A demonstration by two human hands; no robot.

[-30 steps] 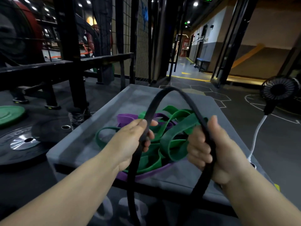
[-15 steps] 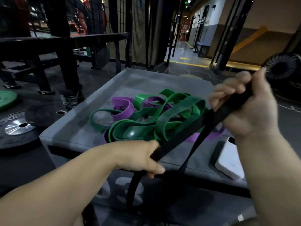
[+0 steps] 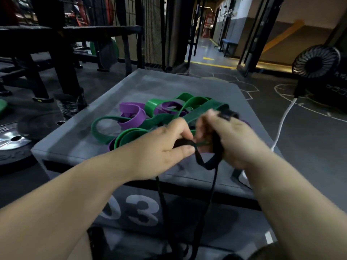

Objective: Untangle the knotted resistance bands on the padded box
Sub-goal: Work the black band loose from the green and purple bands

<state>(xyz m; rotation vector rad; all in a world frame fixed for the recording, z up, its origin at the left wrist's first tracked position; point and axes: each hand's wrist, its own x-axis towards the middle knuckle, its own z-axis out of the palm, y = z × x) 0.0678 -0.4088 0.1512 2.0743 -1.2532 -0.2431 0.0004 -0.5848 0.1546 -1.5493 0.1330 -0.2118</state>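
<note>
Head view: dim gym floor, grey padded box (image 3: 78, 145) marked "03", fan (image 3: 316, 61) at right. Green bands (image 3: 131, 135) and purple bands (image 3: 132, 114) knotted in pile on box top. Left hand (image 3: 163, 149) pinching black band (image 3: 206, 164); right hand (image 3: 231, 139) fisted around same band, loops dangling down box front.

We saw a dim gym with a dark rubber floor (image 3: 309, 139) marked in pale lines. A black steel rack (image 3: 62, 59) stood at left, weight plates (image 3: 13, 141) lying flat beside it. Wire mesh (image 3: 152, 30) rose behind. A lit corridor (image 3: 212, 45) with yellow floor stripes ran ahead, a blue bench (image 3: 228, 44) in it. At right sat a small black fan (image 3: 316, 61) with a white cable (image 3: 281, 124).
</note>
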